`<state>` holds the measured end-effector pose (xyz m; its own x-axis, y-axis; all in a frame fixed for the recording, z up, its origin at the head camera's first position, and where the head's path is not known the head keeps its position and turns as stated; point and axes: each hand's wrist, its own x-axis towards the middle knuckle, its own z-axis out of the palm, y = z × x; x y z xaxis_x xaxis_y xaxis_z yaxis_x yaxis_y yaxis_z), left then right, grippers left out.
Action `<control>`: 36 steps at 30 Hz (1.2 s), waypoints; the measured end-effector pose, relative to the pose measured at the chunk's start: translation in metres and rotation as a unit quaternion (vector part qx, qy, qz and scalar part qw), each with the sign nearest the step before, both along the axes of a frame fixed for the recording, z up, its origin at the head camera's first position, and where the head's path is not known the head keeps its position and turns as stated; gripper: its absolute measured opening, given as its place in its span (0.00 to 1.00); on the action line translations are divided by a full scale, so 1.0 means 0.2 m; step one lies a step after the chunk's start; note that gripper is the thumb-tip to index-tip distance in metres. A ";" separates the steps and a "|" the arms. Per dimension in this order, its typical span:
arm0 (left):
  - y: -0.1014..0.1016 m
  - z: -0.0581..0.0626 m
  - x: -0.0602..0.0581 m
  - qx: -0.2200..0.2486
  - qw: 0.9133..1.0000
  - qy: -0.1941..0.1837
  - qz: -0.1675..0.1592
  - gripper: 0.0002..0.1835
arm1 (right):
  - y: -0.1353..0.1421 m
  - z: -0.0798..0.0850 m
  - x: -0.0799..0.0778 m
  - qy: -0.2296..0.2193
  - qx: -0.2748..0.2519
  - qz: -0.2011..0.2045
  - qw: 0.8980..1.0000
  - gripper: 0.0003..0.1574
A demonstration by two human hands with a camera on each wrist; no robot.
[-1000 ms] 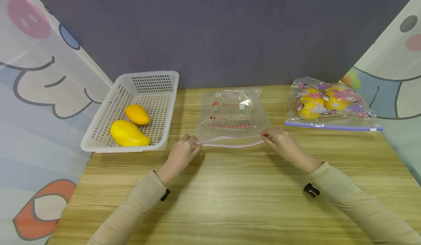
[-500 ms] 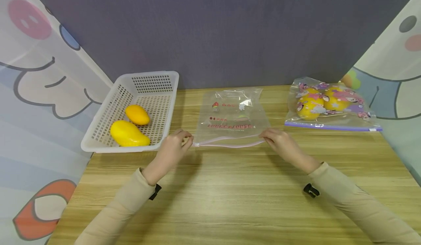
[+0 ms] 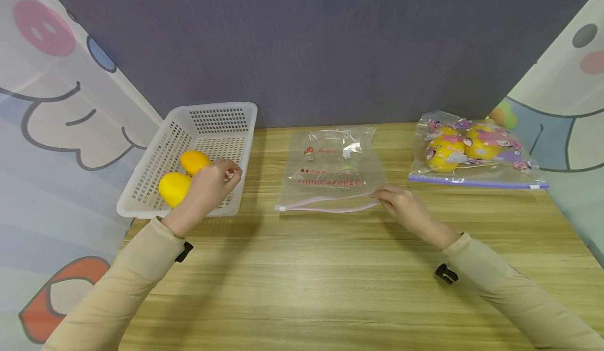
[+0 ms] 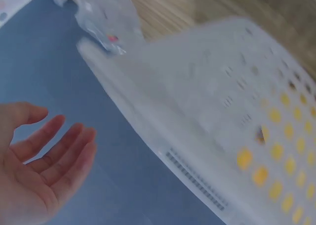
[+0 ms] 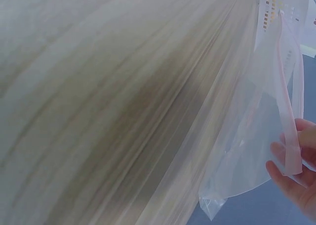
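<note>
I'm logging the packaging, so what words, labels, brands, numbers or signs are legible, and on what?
Nothing reads with certainty.
Pink-edged bag: one row of red capitals, perhaps including "ENNY", too blurred to read fully.
Under that row: a tiny line, too small.
Above it: small red marks, too small to tell.
Purple-edged bag: coloured prints, no legible words.
Basket: no text visible.

Nearer mango (image 3: 173,188) partly behind left grip (image 3: 207,187)

I get an even, bright head view: soft shadows darken the tabletop (image 3: 306,277) below the left fingers (image 3: 230,165), glare spots the clear bag (image 3: 330,165) beyond the right fingers (image 3: 384,190), and my left wrist view blurs the basket (image 4: 173,91).
</note>
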<state>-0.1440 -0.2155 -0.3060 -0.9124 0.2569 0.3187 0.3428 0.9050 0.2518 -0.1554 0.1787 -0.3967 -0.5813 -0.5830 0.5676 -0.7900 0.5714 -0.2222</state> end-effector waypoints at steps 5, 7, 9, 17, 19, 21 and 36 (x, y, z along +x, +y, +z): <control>-0.09 0.04 -0.08 -0.026 0.999 -0.040 0.008 0.11 | 0.00 0.00 0.00 0.004 -0.007 0.007 1.000 0.15; -0.12 0.06 -0.11 -0.038 0.997 -0.060 0.013 0.11 | 0.00 0.00 0.00 0.004 -0.008 0.010 1.000 0.15; -0.16 0.08 -0.14 -0.044 0.995 -0.093 0.017 0.12 | 0.00 -0.01 0.00 0.003 -0.008 0.010 1.000 0.15; -0.29 0.13 -0.29 -0.051 0.980 -0.183 0.050 0.14 | 0.00 0.00 0.01 -0.007 0.001 0.002 1.000 0.15; -0.32 0.13 -0.33 -0.057 0.977 -0.194 0.062 0.15 | 0.00 0.00 0.01 -0.012 0.004 0.002 1.000 0.15; -0.34 0.12 -0.36 -0.061 0.974 -0.206 0.072 0.16 | 0.00 0.00 0.02 -0.017 0.006 0.001 1.000 0.15; -0.46 0.05 -0.49 -0.020 0.941 -0.299 0.155 0.27 | 0.00 0.01 0.02 -0.020 0.003 0.006 1.000 0.17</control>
<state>-0.2424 -0.3081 -0.2961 -0.9584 -0.0514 -0.2809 -0.1329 0.9509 0.2796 -0.1515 0.1786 -0.3953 -0.5964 -0.5943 0.5396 -0.7876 0.5629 -0.2505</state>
